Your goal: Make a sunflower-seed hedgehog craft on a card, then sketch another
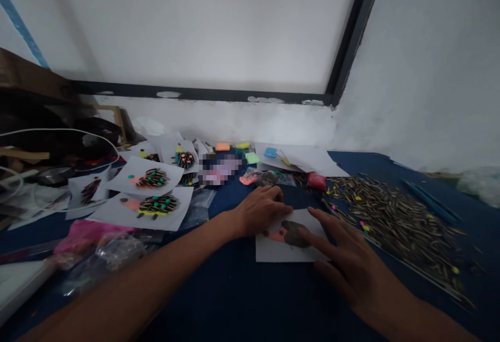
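A white paper sheet (pixel 269 254) lies on the blue table in front of me. It bears a flat hedgehog shape with a dark grey clay body (pixel 295 233) and a pink clay head (pixel 277 234). My left hand (pixel 258 211) rests at the sheet's upper left corner with its fingers curled in; whatever they may hold is hidden. Over the sheet's right side, my right hand (pixel 347 253) has its fingers apart, and one fingertip touches the dark clay body. Nothing shows in its grasp.
A heap of striped sunflower seeds (pixel 394 217) spreads at the right, near blue tweezers or scissors (pixel 432 201). Hedgehog pictures (pixel 156 205) with seed spines lie at the left. Clay packs, including a red one (pixel 316 181), sit behind. A pink plastic bag (pixel 88 235) lies front left.
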Demonstrator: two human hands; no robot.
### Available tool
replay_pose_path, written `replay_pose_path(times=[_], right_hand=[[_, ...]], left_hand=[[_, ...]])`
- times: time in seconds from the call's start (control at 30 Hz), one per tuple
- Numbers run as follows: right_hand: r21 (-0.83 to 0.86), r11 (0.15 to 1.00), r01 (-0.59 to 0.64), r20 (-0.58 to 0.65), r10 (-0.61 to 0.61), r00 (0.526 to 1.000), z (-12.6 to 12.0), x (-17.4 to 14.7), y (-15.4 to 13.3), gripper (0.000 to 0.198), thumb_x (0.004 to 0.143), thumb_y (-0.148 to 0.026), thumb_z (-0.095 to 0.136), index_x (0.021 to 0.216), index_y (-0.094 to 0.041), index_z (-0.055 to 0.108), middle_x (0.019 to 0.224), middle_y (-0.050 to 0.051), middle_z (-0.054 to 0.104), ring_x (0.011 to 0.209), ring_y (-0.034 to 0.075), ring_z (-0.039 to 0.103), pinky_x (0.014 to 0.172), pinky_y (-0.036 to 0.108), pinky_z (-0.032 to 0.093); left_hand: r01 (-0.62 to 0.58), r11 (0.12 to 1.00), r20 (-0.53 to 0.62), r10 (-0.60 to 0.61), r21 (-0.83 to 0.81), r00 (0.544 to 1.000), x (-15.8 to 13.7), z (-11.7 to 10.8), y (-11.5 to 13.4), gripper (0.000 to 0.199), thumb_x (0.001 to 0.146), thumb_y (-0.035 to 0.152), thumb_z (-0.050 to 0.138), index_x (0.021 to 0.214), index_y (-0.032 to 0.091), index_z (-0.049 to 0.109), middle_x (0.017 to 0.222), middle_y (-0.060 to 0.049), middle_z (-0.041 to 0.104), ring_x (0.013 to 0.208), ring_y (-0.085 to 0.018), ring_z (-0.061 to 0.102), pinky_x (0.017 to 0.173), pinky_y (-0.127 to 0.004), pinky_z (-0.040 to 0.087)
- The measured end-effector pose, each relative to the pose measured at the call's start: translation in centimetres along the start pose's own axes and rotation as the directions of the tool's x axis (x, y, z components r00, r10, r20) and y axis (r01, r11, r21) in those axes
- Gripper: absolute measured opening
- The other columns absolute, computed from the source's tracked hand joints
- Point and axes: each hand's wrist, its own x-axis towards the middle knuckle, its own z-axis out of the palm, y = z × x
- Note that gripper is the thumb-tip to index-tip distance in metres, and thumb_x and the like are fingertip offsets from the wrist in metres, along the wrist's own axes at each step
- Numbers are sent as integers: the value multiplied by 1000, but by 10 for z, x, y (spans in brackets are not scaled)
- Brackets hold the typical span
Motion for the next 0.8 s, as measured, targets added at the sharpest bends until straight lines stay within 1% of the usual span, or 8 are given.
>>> replay_pose_path(times=[0.1,0.23,0.4,0.53,0.63,0.73,0.8], right_hand=[[0,1000,6,15,-6,1000,1,6,-2,43,95,-38,42,139,-42,43,153,4,30,135,30,35,98,54,44],[-6,1000,19,11,-19,1000,4,15,-3,42,94,-37,46,136,-39,48,149,7,36,134,32,37,97,53,44],[21,999,42,-49,-40,998,11,18,1,35,95,-34,43,127,-34,58,143,10,44,130,32,42,95,54,46],[88,996,8,-91,0,996,12,15,5,36,96,-32,41,129,-30,56,143,10,45,129,29,44,95,49,48],[81,996,-32,-67,38,997,9,12,4,37,95,-33,43,130,-32,55,144,8,44,130,29,43,96,50,47],[48,998,-37,-25,38,999,7,12,3,35,94,-35,45,127,-34,58,146,7,43,131,31,42,98,53,45],[48,998,-38,-4,38,999,8,11,4,35,94,-36,45,126,-34,59,146,7,43,130,31,43,98,54,45]], left_hand=[[8,1000,-10,-8,-17,1000,0,0,0,29,93,23,48,116,29,64,106,-7,55,95,-20,52,83,-34,40],[-9,1000,-19,8,-30,1000,0,0,0,29,91,23,50,117,28,64,108,-7,55,97,-21,52,85,-35,40],[23,999,14,-22,-48,1000,0,-5,3,29,91,21,50,116,27,65,109,-7,55,99,-21,52,85,-34,41],[17,999,42,-16,-40,999,1,-8,4,32,88,19,54,117,26,64,108,-8,55,99,-22,53,84,-36,41],[14,999,23,-13,-52,1000,1,-6,4,32,89,18,51,116,27,64,108,-8,56,96,-22,53,83,-36,42],[48,994,-8,-49,-94,999,0,-5,4,33,91,15,46,115,26,65,107,-8,57,97,-20,54,85,-35,42],[63,991,-17,-66,-115,998,0,-5,5,34,91,14,46,117,25,64,108,-8,57,99,-21,54,87,-36,42]])
